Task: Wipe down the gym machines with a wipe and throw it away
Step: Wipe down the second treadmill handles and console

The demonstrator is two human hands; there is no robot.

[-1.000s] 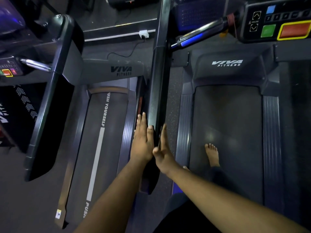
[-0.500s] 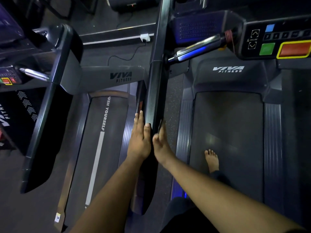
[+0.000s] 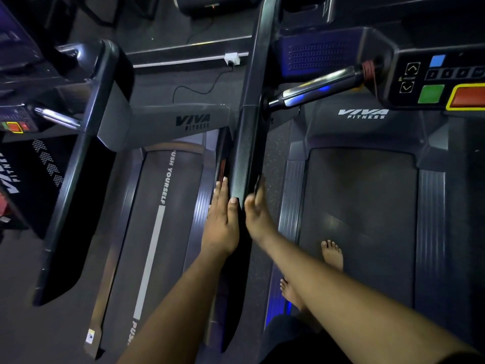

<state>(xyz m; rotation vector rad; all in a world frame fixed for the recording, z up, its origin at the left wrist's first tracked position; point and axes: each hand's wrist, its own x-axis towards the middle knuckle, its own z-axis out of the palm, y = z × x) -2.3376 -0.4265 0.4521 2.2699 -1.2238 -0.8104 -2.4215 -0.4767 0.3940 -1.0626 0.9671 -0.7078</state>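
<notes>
Dim gym room, dark speckled floor (image 3: 274, 153), two treadmills side by side, seen from above. Between them a long black side rail (image 3: 246, 164) of the right treadmill (image 3: 359, 206), running away toward the console. Left hand (image 3: 221, 224) laid flat on the left face of this rail, fingers straight and close together, thumb resting on the top edge. Right hand (image 3: 258, 219) pressed on the right face of the same rail, fingers stretched forward, a little blurred, thumb near the top edge. Both hands just opposite each other, the rail between them, thumbs close but apart. No curling of fingers round the rail on either side. Wipe not possible to make out; whether under a palm or not, cannot tell. On the right belt one bare foot (image 3: 332, 254), a second bare foot (image 3: 290, 292) lower, partly hidden behind the right forearm, beside a blue glow at the edge. At upper right the console (image 3: 430, 74) with a green button (image 3: 430, 93), a red button in a yellow frame (image 3: 469, 97) and a small blue one, and a shiny handlebar (image 3: 320, 91) going from rail to console. "VIVA FITNESS" printed on both motor covers. On the left treadmill (image 3: 168, 232) a belt with a white stripe and the words "PUSH YOURSELF". Further back a white plug (image 3: 232, 59) with a black cable lying on the floor.
</notes>
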